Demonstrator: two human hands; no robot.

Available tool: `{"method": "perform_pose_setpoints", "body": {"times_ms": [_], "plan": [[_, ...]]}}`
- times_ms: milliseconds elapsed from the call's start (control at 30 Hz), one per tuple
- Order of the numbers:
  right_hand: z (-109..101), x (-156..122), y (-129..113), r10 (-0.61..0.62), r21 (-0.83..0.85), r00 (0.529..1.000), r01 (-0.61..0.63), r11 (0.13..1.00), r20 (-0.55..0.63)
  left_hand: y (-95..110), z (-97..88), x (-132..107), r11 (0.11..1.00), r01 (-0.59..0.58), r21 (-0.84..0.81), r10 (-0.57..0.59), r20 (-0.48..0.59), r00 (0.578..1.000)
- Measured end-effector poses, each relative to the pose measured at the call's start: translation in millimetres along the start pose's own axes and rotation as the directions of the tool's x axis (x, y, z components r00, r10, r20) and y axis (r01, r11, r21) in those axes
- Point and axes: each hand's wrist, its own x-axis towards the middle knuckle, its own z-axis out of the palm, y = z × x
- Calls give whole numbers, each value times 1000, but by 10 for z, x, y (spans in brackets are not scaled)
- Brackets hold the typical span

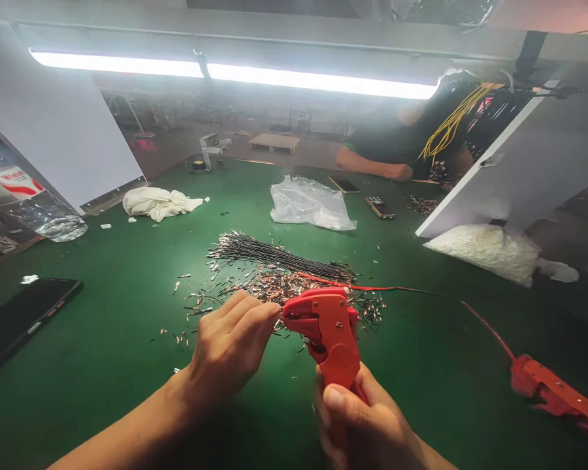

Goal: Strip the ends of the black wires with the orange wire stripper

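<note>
My right hand (360, 418) is wrapped round the handle of a red wire stripper (340, 352), whose jaws point left. My left hand (235, 336) is closed in a pinch right at those jaws. What its fingertips hold is hidden or too small to make out. Behind the tool lies a bundle of thin black wires (274, 253) with bare ends. A heap of copper and black wire scraps (269, 285) is spread in front of the bundle, partly covered by my hand and the stripper. A red cord (387, 288) runs off to the right across the mat.
A second red wire stripper (563, 391) lies at right. Around the green table (127, 326) are a phone (29, 320), a white cloth (157, 202), a plastic bag (311, 203), a remote-like device (379, 207) and a filled bag (490, 251). A co-worker's arm (372, 164) rests opposite.
</note>
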Motion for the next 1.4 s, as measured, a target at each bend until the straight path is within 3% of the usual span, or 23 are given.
{"method": "perform_pose_setpoints", "body": {"times_ms": [267,533,700,800,933,1033,1233,1400], "plan": [[3,5,-58,35,-111,995,-45,993,-89,23,20,7,999,43,-27,-41,80,996],[-138,89,61,-64,44,977,56,997,201,26,12,33,1000,23,-2,-23,-6,1000],[-117,46,-95,-115,108,975,96,990,193,3,-22,49,998,27,58,-22,-82,996],[-86,54,-224,-198,2,980,198,980,18,2,-21,30,992,-32,120,41,-69,997],[-56,104,-330,-389,-204,902,352,914,-188,56,31,-8,975,-155,162,159,-12,987],[-39,120,-339,-445,-263,874,391,882,-193,108,73,-26,964,-226,144,224,29,974],[-37,91,-287,-430,-379,889,348,858,-157,129,89,-53,939,-319,129,313,66,947],[-73,67,-264,-414,-634,908,280,721,-70,152,66,-15,940,-342,8,338,126,933]]}}
